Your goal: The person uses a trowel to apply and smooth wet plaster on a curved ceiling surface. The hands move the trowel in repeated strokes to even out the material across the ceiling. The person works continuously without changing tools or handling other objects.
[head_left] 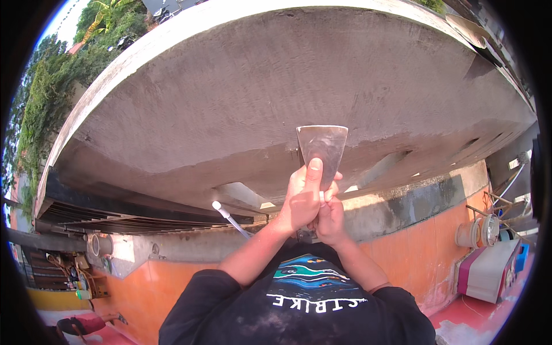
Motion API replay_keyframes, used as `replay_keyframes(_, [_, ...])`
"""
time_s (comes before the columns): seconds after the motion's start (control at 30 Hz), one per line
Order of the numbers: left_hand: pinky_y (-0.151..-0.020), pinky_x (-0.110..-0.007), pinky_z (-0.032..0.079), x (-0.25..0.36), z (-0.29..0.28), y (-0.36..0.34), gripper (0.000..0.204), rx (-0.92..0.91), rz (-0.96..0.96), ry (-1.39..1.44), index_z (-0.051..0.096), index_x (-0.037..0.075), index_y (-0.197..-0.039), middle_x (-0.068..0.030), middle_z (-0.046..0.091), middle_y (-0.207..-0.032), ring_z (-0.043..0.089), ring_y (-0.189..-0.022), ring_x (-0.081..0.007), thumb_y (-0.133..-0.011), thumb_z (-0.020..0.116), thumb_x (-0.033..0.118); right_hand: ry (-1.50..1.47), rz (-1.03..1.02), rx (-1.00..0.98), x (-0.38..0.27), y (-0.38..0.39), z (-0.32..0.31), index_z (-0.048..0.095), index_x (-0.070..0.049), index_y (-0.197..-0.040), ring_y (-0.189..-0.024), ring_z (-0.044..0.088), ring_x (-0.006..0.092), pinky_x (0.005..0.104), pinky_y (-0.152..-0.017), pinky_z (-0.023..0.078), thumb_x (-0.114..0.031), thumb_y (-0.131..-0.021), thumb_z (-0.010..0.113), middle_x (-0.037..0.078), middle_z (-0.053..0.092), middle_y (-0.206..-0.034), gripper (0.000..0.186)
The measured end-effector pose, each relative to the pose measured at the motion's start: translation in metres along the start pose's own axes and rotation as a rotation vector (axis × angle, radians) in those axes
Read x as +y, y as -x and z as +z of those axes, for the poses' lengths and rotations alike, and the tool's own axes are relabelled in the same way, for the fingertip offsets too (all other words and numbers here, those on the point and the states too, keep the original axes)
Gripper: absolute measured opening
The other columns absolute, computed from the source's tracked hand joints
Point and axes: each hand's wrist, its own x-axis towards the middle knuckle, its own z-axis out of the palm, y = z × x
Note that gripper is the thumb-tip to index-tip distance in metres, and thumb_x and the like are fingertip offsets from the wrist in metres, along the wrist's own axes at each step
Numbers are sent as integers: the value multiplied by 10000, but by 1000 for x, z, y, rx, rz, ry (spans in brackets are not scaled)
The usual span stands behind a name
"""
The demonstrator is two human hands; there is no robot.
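A wide, flared putty knife (323,141) points upward in front of my chest, its flat metal blade close to the grey wall in view; I cannot tell whether the edge touches it. My left hand (303,192) is closed around it, with the thumb pressed flat on the blade's lower part. Just below and to the right, my right hand (330,217) is closed too, its fingers bunched against the left hand at the handle. Both hands cover the handle almost wholly.
The curved grey plastered wall (230,86) has a pale top edge and darker patches lower down. Dark metal bars (115,215) run at the left. A white-tipped pole (227,215) slants beside my left forearm. Buckets (477,230) stand far right; a person's legs (106,319) show lower left.
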Motion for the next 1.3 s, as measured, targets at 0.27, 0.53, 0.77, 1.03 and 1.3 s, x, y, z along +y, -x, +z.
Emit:
replay_keyframes(0.27, [-565,-237,439,13,20,6,628,-199,96,79,568,-23,-1021,-35,552,-685,501,-603,-83,-1047,275,532,-33,150,17,-42,10,-12,490,-62,-912,-514,491,77,222,-480,399,-310,-1059,408,13,526,-647,300])
replay_keyframes(0.53, [-564,-254,453,-53,0,15,569,-21,-74,73,553,-20,-1026,-39,538,-679,501,-591,-96,-1068,250,459,-20,329,77,5,43,-19,507,-38,-896,-519,513,88,231,-483,404,-290,-1065,395,21,520,-608,323])
replay_keyframes(0.77, [-553,-259,447,-22,1,-1,603,-43,72,85,558,-41,-995,-39,525,-646,492,-571,-99,-1061,273,486,227,160,28,-7,7,-12,488,-55,-873,-517,518,90,244,-480,417,-241,-1059,409,12,514,-599,274])
replay_keyframes(1.03, [-550,-245,429,13,14,0,610,-173,169,69,566,-48,-1018,-37,549,-672,491,-590,-86,-1066,250,471,17,117,32,-41,1,-12,481,-57,-909,-545,519,91,231,-491,405,-241,-1054,425,29,533,-659,241])
replay_keyframes(1.3, [-553,-266,465,-50,-1,12,632,-65,-54,128,550,-31,-1000,-37,524,-648,527,-582,-108,-1051,255,525,52,381,26,-2,39,-24,483,-31,-908,-529,517,88,228,-495,411,-255,-1064,394,30,536,-664,287])
